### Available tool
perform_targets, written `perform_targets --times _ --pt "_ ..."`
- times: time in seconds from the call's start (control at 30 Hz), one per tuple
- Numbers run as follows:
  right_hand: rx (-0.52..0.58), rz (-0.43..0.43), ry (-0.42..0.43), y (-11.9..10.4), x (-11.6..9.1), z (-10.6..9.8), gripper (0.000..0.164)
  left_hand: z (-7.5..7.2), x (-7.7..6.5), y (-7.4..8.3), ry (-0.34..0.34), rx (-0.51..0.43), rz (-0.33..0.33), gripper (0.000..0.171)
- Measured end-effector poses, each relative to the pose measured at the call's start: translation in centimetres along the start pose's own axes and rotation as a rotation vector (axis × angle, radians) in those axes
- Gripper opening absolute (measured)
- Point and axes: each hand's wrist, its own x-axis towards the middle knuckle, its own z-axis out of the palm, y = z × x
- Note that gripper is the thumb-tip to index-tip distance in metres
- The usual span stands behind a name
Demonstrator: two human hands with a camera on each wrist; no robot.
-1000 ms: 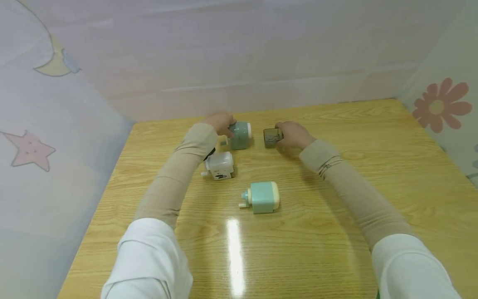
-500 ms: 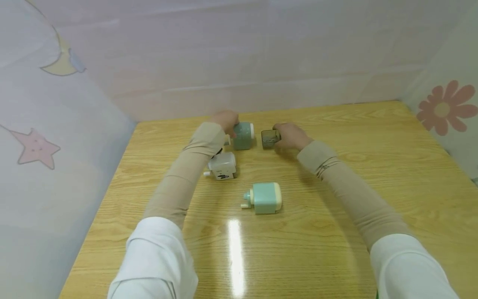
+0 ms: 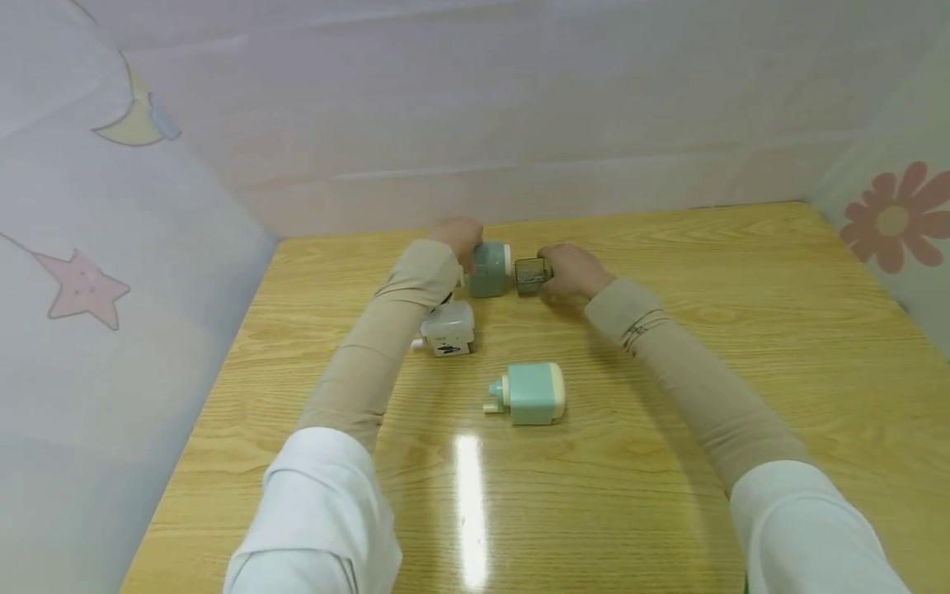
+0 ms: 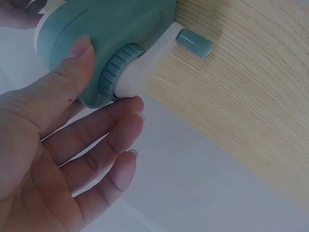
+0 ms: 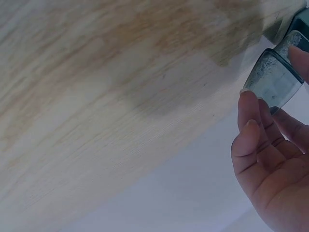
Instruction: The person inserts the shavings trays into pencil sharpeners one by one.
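Note:
Near the table's back edge, my left hand (image 3: 458,239) grips a dark teal pencil sharpener (image 3: 488,271) between thumb and fingers. Its white crank (image 4: 149,60) with a teal knob shows in the left wrist view, untouched by the fingers. Just right of the sharpener, my right hand (image 3: 577,271) pinches a smoky clear shavings drawer (image 3: 530,277). Bits of shavings cling inside the drawer (image 5: 275,79) in the right wrist view. A narrow gap separates drawer and sharpener in the head view; the palms are turned away there.
A white crank sharpener (image 3: 449,330) stands close to the left forearm. Nearer the front lies a mint-green sharpener with a cream end (image 3: 533,394). All are on a wooden table (image 3: 631,495), with cloth-covered walls (image 3: 519,107) behind and at the sides.
The gap between the teal sharpener and the shavings drawer has narrowed as the hands came together. The whole head view has shifted slightly. Both hands keep their hold.

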Motion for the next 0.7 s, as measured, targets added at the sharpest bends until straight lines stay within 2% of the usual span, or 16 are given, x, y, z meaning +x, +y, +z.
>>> perform_targets --times 0.7 --pt "-0.023 0.008 -0.027 -0.42 0.42 -0.01 0.065 -0.19 -0.08 0.8 0.023 0.035 0.007 0.05"
